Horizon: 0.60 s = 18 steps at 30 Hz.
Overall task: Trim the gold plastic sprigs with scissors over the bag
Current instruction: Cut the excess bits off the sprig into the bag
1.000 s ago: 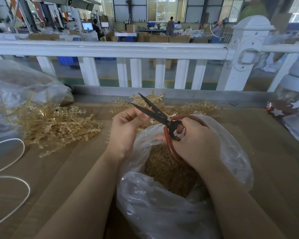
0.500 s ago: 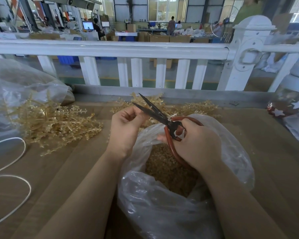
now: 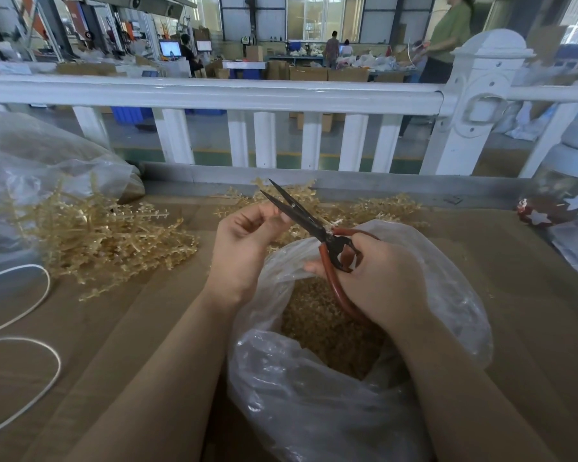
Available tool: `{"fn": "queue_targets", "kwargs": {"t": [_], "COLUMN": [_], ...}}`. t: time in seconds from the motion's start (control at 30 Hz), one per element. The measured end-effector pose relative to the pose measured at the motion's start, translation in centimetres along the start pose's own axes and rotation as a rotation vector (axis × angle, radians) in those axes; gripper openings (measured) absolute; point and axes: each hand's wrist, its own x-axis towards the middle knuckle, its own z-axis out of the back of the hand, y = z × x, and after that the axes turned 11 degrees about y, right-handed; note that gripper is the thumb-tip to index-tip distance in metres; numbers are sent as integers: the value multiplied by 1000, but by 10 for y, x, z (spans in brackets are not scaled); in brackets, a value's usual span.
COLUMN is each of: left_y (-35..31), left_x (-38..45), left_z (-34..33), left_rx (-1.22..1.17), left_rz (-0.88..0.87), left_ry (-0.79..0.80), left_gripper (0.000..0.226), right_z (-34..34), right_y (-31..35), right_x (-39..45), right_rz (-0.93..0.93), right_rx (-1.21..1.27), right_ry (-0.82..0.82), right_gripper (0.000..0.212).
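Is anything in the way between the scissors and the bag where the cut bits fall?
Nothing visible is. The scissors, gripped by the right hand, point up and away above the bag, whose open mouth lies right below. The left hand is beside the blades, not under them.

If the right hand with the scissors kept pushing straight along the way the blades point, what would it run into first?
Probably the left hand: the open blades of the scissors, gripped by the right hand, pass right by its fingertips. Beyond that lie gold sprigs and the white railing. Depth is hard to judge in one view.
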Motion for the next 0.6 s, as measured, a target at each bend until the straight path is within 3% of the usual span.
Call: {"fn": "queue_targets", "kwargs": {"t": [0.37,0.6], "left_y": [2,3], "left_x": [1,1], "left_z": [2,3], "left_rx": [-48,-55], "left_rz": [14,30], "left_ry": [37,-6], "left_gripper": [10,25], "right_z": [1,-3], "right_y": [1,-4], "right_x": [-1,3], "right_rz": [28,-18], "right_rx": [64,-18], "right_ry": [-2,-14], "right_gripper": [73,74]}}
